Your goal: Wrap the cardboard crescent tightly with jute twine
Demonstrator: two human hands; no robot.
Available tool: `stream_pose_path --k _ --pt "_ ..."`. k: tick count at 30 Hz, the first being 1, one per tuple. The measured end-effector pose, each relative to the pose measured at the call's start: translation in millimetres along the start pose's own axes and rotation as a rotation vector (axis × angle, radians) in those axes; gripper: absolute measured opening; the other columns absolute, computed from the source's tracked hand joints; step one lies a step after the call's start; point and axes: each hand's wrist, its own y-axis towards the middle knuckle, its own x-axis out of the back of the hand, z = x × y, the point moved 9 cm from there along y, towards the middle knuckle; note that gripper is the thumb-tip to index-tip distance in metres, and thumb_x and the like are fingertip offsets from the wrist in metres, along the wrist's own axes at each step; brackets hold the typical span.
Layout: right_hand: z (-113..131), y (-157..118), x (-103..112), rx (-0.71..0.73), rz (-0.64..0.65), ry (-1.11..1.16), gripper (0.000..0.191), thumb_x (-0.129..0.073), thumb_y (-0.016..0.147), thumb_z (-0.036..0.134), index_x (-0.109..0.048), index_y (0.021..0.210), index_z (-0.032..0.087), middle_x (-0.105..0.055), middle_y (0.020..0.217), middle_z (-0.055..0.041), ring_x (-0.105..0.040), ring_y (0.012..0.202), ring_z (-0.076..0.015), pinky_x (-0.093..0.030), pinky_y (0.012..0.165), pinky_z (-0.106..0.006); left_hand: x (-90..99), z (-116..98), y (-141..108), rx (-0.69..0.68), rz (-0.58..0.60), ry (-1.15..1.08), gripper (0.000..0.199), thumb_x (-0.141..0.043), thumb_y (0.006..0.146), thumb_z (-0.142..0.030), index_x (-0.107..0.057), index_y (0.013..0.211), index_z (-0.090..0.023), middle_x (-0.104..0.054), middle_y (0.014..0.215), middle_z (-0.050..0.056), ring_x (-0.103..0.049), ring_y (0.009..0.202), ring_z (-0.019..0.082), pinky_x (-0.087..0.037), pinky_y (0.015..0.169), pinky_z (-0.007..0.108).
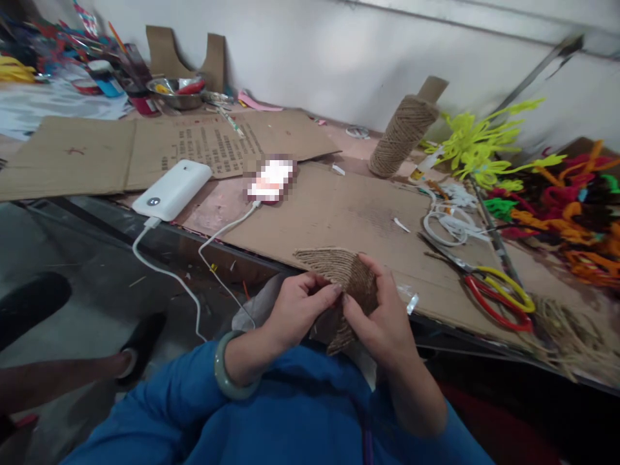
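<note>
I hold a curved twine piece (356,281) in front of my body, by the near edge of the table; its rows of brown cord run side by side, and one part is darker than the rest. My left hand (295,307) grips it with the thumb on top and the fingers curled beneath. My right hand (382,320) grips its other side, forefinger along the outer edge, and my two thumb tips nearly meet over it. I cannot tell whether the piece touches the table. A pale green bangle (225,368) circles my left wrist, below a blue sleeve (186,381).

Just beyond my hands lies a flat cardboard sheet (339,206). To my right, scissors (467,266) with red and yellow handles rest near a loose white cable (448,227) and some loose twine (564,323). To my left, a white power bank (172,190) lies near a phone (271,181), whose screen is blurred out.

Farther back, a twine spool (404,135) stands tilted beside bright yellow flowers (484,145). At the far left, a metal bowl (181,101) sits behind a printed cardboard sheet (111,152).
</note>
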Motion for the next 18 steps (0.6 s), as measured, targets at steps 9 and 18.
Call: stream_pose_path --k 9,18 --pt "1 -9 -3 0.007 -0.007 0.027 0.053 -0.062 0.080 0.027 -0.048 0.131 0.024 -0.062 0.127 -0.0124 -0.060 0.119 -0.0292 -0.049 0.101 -0.050 2.9 -2 -10 -0.079 -0.068 0.034 0.025 -0.078 0.067 -0.036 -0.068 0.065 -0.014 -0.064 0.063 0.000 -0.053 0.059 0.010 -0.044 0.059 0.024" --pt "6 -25 -7 0.051 -0.064 -0.013 0.055 -0.061 0.083 0.028 -0.045 0.135 0.025 -0.060 0.130 -0.0120 -0.059 0.121 -0.0288 -0.050 0.101 -0.049 9.9 -9 -21 -0.134 -0.124 0.107 0.022 -0.075 0.068 -0.031 -0.062 0.061 -0.015 -0.060 0.059 -0.001 -0.051 0.057 0.010 -0.043 0.058 0.023"
